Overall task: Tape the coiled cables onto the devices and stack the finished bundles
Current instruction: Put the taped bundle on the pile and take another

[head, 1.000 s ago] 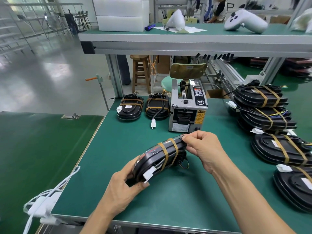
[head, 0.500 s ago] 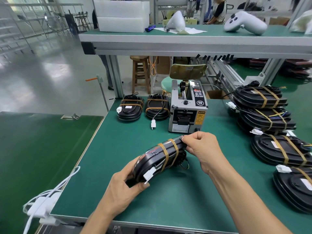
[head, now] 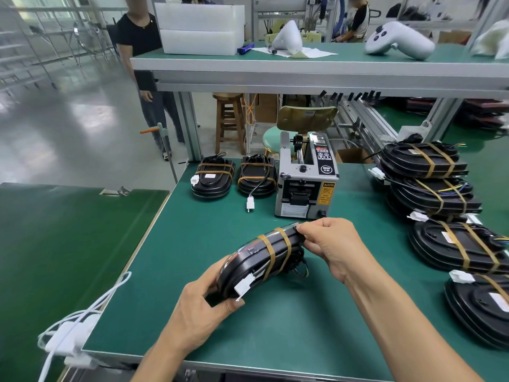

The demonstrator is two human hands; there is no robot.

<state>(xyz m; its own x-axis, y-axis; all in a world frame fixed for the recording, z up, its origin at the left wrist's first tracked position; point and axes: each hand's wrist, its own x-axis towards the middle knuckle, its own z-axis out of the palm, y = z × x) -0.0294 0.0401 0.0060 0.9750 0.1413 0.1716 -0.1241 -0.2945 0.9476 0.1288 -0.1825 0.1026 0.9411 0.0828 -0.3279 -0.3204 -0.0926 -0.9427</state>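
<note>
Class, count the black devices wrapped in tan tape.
7: one held in both hands, two beside the tape dispenser, four at right; more may be hidden.

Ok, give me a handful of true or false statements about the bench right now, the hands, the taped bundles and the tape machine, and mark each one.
1. Both hands hold one black device: left hand at its near end, right hand at its far end. True.
2. The held device carries no tape. False: two tan bands wrap it.
3. The tape dispenser stands beyond the hands. True.
4. Taped bundles are stacked on the right. True.
5. The two devices left of the dispenser are stacked. False: they lie side by side.
</note>
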